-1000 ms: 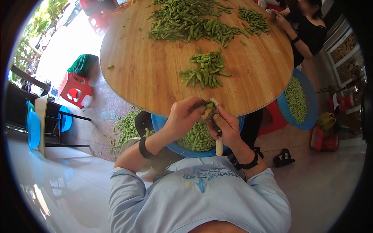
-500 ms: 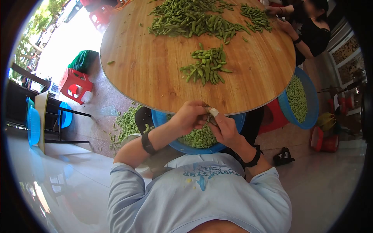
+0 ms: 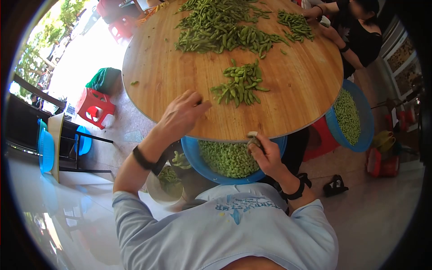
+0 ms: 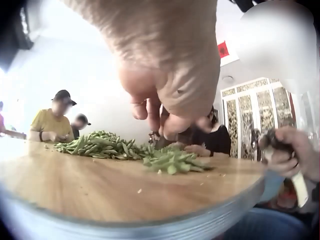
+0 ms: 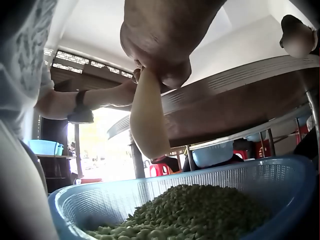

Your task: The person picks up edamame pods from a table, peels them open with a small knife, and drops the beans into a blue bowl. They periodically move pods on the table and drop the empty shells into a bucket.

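Observation:
My left hand (image 3: 182,112) is over the near left part of the round wooden table (image 3: 157,76), beside a small pile of green bean pods (image 3: 243,85). Its fingers bend loosely downward in the left wrist view, with nothing visible in them. My right hand (image 3: 268,157) is at the table's near edge, gripping a tool by its smooth cream handle (image 5: 149,120). The tool's other end is hidden in the fist. Below that hand, a blue plastic basket (image 5: 125,192) holds a heap of shelled green beans (image 3: 229,159). A white wrap covers my right thumb or fingertip.
A larger heap of pods (image 3: 216,33) lies farther back on the table. At my left knee is a pale bucket (image 3: 155,191) with green scraps. Another blue basin (image 3: 364,121) of beans stands right, near a seated person (image 3: 364,40). A red stool (image 3: 95,108) stands left.
My hands were together over the basket and have come apart. The left moved forward and left over the table; the right stayed near the edge with the tool. The view tilted slightly.

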Demonstrator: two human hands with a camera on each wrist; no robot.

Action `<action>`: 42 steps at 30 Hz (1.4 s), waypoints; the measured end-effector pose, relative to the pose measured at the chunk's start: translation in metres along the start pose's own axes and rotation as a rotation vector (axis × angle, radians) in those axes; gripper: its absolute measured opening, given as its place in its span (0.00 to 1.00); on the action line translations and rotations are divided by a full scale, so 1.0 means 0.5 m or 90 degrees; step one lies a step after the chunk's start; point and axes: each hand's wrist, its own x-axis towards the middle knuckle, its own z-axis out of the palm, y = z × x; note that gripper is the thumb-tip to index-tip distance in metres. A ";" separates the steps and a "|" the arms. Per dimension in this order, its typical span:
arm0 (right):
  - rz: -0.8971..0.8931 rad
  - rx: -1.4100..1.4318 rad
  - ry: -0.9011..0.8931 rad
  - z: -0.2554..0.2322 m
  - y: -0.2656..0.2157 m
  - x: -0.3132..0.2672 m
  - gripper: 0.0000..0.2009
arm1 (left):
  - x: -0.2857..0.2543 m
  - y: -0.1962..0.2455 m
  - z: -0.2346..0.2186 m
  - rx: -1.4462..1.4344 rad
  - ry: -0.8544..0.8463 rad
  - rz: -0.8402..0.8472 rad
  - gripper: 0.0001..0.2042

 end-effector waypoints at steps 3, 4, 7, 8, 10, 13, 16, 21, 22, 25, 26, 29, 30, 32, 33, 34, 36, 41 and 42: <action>-0.008 -0.020 -0.019 0.003 0.001 0.000 0.14 | 0.073 -0.026 0.064 0.024 0.016 0.139 0.17; 0.013 -0.021 -0.024 0.003 0.001 -0.004 0.14 | 0.086 -0.036 0.081 0.021 0.017 0.137 0.17; 0.065 0.046 0.009 0.004 0.000 -0.010 0.14 | 0.106 -0.061 0.114 0.044 -0.040 0.138 0.18; 0.065 0.047 0.010 0.005 0.003 -0.012 0.14 | 0.110 -0.070 0.119 0.041 -0.026 0.132 0.16; 0.045 0.070 0.012 0.006 0.009 -0.010 0.15 | 0.119 -0.076 0.124 0.043 -0.010 0.132 0.15; 0.094 0.137 0.003 0.006 -0.002 0.000 0.16 | 0.140 -0.065 0.127 -0.190 0.196 0.033 0.09; 0.131 0.237 0.050 0.008 -0.015 0.012 0.17 | 0.159 -0.058 0.113 -0.872 0.263 -0.276 0.05; 0.101 0.299 0.077 -0.004 -0.037 0.046 0.18 | 0.143 -0.011 0.116 -1.078 0.260 -0.348 0.08; 0.088 0.313 0.074 -0.006 -0.039 0.049 0.18 | 0.133 0.013 0.109 -1.080 0.255 -0.349 0.08; 0.112 0.371 0.074 -0.006 -0.042 0.062 0.19 | 0.102 0.085 0.106 -0.974 0.152 -0.301 0.08; 0.113 0.369 0.079 -0.004 -0.042 0.066 0.19 | 0.096 0.096 0.109 -0.977 0.148 -0.299 0.08; 0.177 0.483 0.049 0.002 -0.041 0.065 0.20 | 0.079 0.114 0.119 -1.034 0.026 -0.330 0.08; 0.181 0.530 0.042 0.001 -0.047 0.064 0.20 | 0.077 0.118 0.122 -1.037 0.026 -0.332 0.08; 0.191 0.579 0.034 0.001 -0.048 0.060 0.20 | 0.073 0.127 0.126 -1.022 0.047 -0.340 0.07; 0.209 0.600 0.025 -0.001 -0.046 0.058 0.20 | 0.069 0.127 0.127 -1.023 0.047 -0.342 0.07; 0.225 0.621 0.016 -0.003 -0.044 0.056 0.20 | 0.065 0.125 0.128 -1.011 0.044 -0.333 0.07; 0.211 0.634 -0.004 -0.002 -0.037 0.051 0.20 | 0.061 0.124 0.128 -0.999 0.043 -0.324 0.07; 0.196 0.613 -0.008 0.004 -0.041 0.047 0.21 | 0.048 0.130 0.130 -0.931 0.054 -0.302 0.10; 0.199 0.600 0.021 0.007 -0.047 0.048 0.19 | 0.048 0.131 0.129 -0.931 0.057 -0.302 0.10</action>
